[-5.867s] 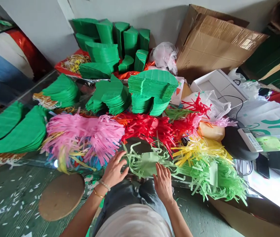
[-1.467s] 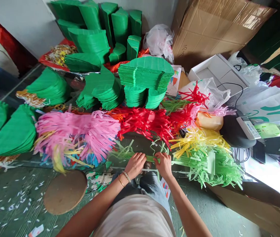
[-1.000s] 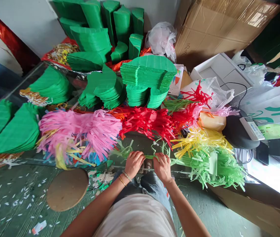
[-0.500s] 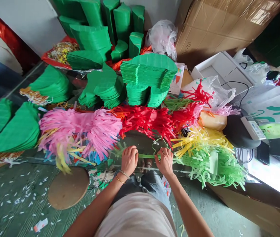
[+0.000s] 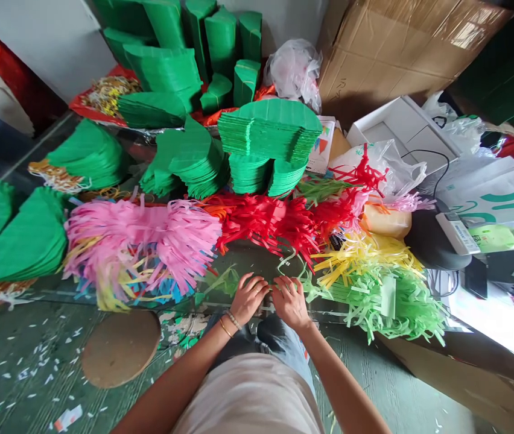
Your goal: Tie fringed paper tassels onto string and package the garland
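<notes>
Close together at the table's front edge, my left hand (image 5: 248, 299) and my right hand (image 5: 290, 303) are closed on the middle of a light green paper tassel strip (image 5: 226, 281). Its fringed ends spread out beyond each hand; the gripped middle is mostly hidden by my fingers. A thin pale green strand (image 5: 288, 259) curls on the glass just behind my right hand. To the right lies a pile of light green fringed strips (image 5: 402, 307), close to my right hand. Red fringed paper (image 5: 270, 220) lies behind both hands.
A pink fringed bundle (image 5: 143, 238) lies to the left, yellow fringe (image 5: 370, 256) to the right. Stacks of green cut paper (image 5: 270, 129) stand behind. A round stool (image 5: 121, 349) sits below the table. A white box (image 5: 402, 123) and a cardboard box (image 5: 406, 48) are at the back right.
My hands have come closer together, nearly touching, and the stretch of green strip that showed between them is now gathered under my fingers. The view has shifted slightly.
</notes>
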Motion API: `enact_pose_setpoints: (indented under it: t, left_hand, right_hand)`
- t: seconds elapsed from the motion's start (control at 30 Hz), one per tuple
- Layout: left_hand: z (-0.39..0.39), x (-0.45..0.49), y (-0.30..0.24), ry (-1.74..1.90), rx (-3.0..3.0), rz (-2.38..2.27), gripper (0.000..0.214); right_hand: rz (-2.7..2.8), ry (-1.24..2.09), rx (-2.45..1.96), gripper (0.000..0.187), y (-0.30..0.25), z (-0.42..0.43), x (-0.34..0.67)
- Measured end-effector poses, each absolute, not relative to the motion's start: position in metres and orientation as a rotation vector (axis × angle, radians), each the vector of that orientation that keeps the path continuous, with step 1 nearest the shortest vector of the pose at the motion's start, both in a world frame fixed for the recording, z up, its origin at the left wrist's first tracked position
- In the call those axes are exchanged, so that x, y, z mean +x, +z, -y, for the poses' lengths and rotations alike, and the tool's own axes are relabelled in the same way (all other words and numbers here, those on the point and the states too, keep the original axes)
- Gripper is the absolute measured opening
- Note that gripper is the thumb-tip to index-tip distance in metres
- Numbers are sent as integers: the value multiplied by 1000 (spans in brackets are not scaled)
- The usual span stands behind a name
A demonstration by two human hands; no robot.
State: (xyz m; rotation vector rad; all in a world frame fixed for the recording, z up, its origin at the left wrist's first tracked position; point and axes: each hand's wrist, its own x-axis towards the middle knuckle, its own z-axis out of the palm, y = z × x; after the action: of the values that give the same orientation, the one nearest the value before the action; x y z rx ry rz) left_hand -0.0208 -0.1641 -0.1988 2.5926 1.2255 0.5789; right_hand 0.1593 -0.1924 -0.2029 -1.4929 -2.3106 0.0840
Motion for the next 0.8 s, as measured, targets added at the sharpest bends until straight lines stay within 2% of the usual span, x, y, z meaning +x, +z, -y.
enact_pose_setpoints:
  t: [0.2,0.53,0.73,0.8]
  left_hand:
    - [161,-17,-195,572,2533,-1344,15]
    - [154,-22,-187,527,2402,-1585,14]
    - [148,-37,-186,535,2382,-1576,7]
    - [146,-43,-186,539,2399,-1527,10]
  right_hand:
    - [2385,29,-1392,25,-226,190,163]
    - [2243,136,-1714,16,-202,178,167]
    - [2195,122,-1734,13,-202,182,169]
    - [2229,105,-1650,18,-207,187,171]
